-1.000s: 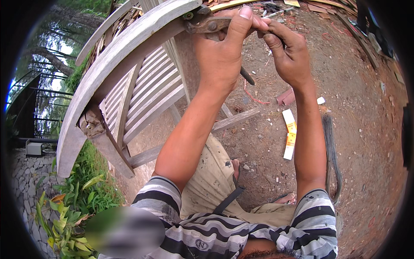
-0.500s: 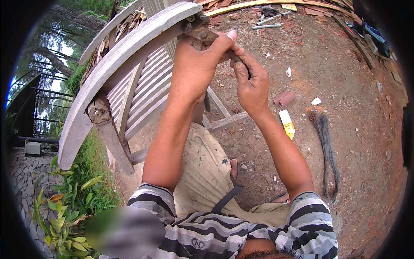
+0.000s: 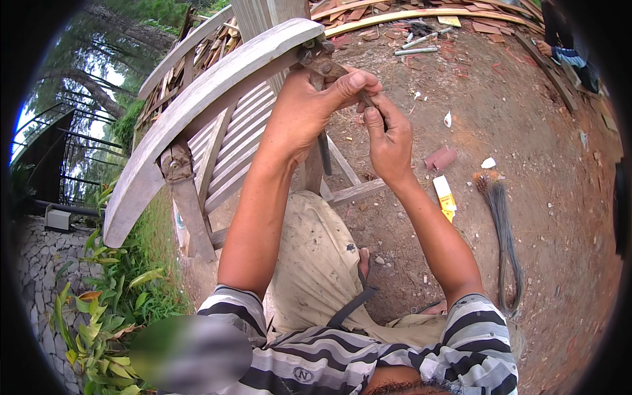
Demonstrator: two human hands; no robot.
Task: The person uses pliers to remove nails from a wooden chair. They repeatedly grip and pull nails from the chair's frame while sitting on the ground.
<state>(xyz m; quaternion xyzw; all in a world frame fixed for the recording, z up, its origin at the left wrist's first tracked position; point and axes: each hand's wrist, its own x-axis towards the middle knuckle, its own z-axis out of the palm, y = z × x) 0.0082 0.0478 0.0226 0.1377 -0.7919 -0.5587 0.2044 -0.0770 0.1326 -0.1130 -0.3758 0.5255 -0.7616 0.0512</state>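
The weathered wooden chair (image 3: 217, 72) stands tilted in front of me, its curved armrest sweeping from lower left to upper centre. At the armrest's upper end is a rusty metal tool (image 3: 327, 68) with a round pivot, which looks like a pair of pincers. My left hand (image 3: 306, 105) is wrapped round it, thumb and fingers closed, and a dark handle hangs below the palm. Just to the right, my right hand (image 3: 390, 135) pinches the tool's dark end between thumb and fingers. The jaws, close to the wood, are partly hidden.
On the dirt lie a bundle of grey wire or fibre (image 3: 502, 230), a yellow-and-white packet (image 3: 446, 197), reddish pieces (image 3: 440, 158) and grey rods (image 3: 417, 51). Broken boards (image 3: 368, 13) are piled behind. Another person's blue sleeve (image 3: 569, 58) shows at upper right. Plants (image 3: 99, 316) grow at left.
The chair, ground items and hands sit a little farther right in the picture. More of the dark handle shows below my left palm. Both hands keep their hold on the tool.
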